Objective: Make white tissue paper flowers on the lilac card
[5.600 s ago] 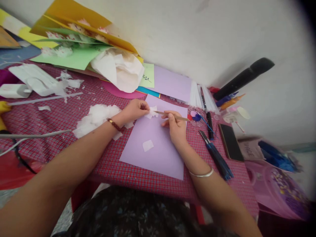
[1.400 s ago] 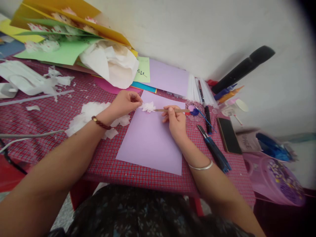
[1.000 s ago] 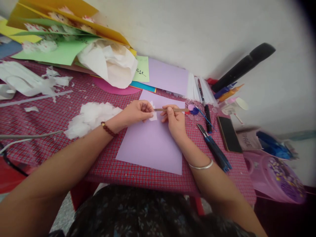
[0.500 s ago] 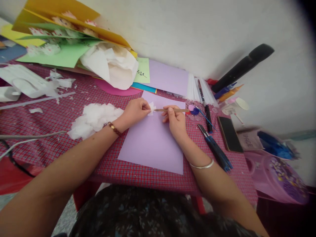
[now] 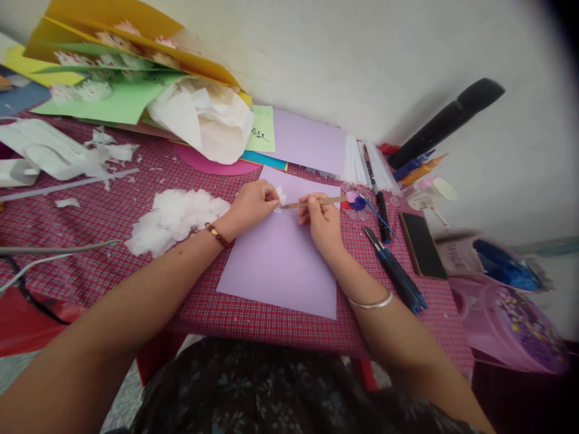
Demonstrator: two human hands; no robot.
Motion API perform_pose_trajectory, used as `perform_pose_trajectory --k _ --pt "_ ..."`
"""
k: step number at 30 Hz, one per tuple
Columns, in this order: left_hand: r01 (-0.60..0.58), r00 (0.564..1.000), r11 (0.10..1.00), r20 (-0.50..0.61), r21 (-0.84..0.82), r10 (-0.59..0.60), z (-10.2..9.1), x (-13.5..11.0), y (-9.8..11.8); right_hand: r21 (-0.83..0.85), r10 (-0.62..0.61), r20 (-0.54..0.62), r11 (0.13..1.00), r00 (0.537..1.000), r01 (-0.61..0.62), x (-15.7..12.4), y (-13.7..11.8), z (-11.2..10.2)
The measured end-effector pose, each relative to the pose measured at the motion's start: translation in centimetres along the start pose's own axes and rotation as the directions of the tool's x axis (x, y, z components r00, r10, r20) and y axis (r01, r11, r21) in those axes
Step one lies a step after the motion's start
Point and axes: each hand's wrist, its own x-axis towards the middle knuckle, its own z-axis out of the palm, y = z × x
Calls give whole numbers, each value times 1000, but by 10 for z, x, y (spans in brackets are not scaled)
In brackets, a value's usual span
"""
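A sheet of purple paper (image 5: 280,265) lies flat on the table under both hands. Near its top edge sits a small piece of white tissue paper (image 5: 283,194). My left hand (image 5: 256,202) is closed in a pinch at the left side of that piece, with its fingertips partly hiding it. My right hand (image 5: 322,223) grips a slim brown pencil (image 5: 323,202), held almost level. The pencil's pointed end is at the white piece, close to my left fingertips. Left of my left wrist lies a pile of white tissue pieces (image 5: 174,220).
Right of the sheet are a box cutter (image 5: 395,271), a black marker (image 5: 382,217), small paint pots (image 5: 357,202) and a phone (image 5: 423,244). Folded coloured cards (image 5: 104,96) and crumpled white paper (image 5: 203,117) stand at the back left. Cables (image 5: 58,250) cross the left side.
My left hand has shifted slightly right, its fingertips now covering more of the white piece. The pencil's tip has dipped a little. My right hand stays nearly still.
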Motion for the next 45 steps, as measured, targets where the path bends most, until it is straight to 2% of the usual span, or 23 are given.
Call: perform_pose_trajectory --k 5,11,17,23,30,45 --pt "-16 1000 1000 5 -13 16 0 -1 1 -58 -16 23 998 1000 17 0 0 0" --pt "-32 998 998 -54 -62 28 -2 -1 2 -124 -82 17 989 997 83 -2 -4 0" --pt "-53 995 988 -92 -143 40 -2 -1 -2 -65 -70 72 995 995 75 0 1 1" --pt "-66 993 986 -107 -156 49 -1 -2 -3 -42 -58 91 997 994 62 1 4 1" --pt "-59 995 988 -90 -145 46 -1 -4 -3 -32 -33 58 999 998 35 0 1 2" --pt "-69 996 984 -67 -164 59 5 -8 -8 -25 -33 118 999 992 36 2 4 2"
